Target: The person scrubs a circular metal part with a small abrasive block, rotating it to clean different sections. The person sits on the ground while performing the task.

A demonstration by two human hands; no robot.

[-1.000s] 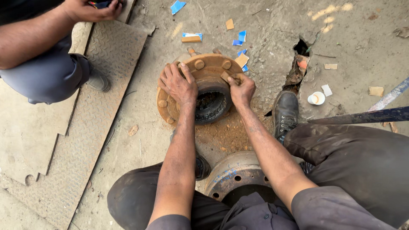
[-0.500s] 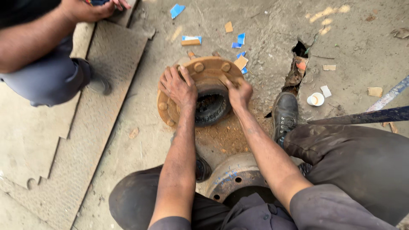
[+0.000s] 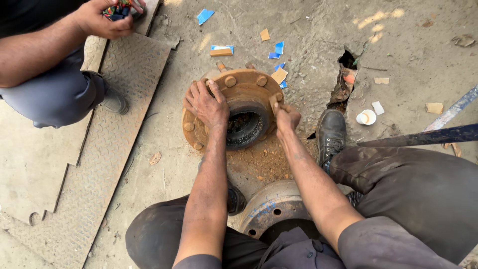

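A rusty orange wheel hub (image 3: pixel 247 88) with studs around its flange lies tilted on the concrete floor, its dark bore facing me. My left hand (image 3: pixel 205 103) rests flat on the left side of the flange, fingers spread. My right hand (image 3: pixel 285 115) is closed around a small rusty piece at the hub's right rim. Rust dust (image 3: pixel 261 160) is piled on the floor just below the hub. A grey brake drum (image 3: pixel 271 209) sits between my knees, partly hidden by my arms.
Another person crouches at the upper left, their hands (image 3: pixel 112 17) holding a small colourful object. A checker-plate metal sheet (image 3: pixel 94 164) lies on the left. A hole in the concrete (image 3: pixel 346 74), a white cap (image 3: pixel 366 117), paper scraps (image 3: pixel 221 50) and a dark bar (image 3: pixel 428 135) lie around.
My right hand has slid down the hub's right rim toward me. The view has shifted slightly; my left hand stays on the flange.
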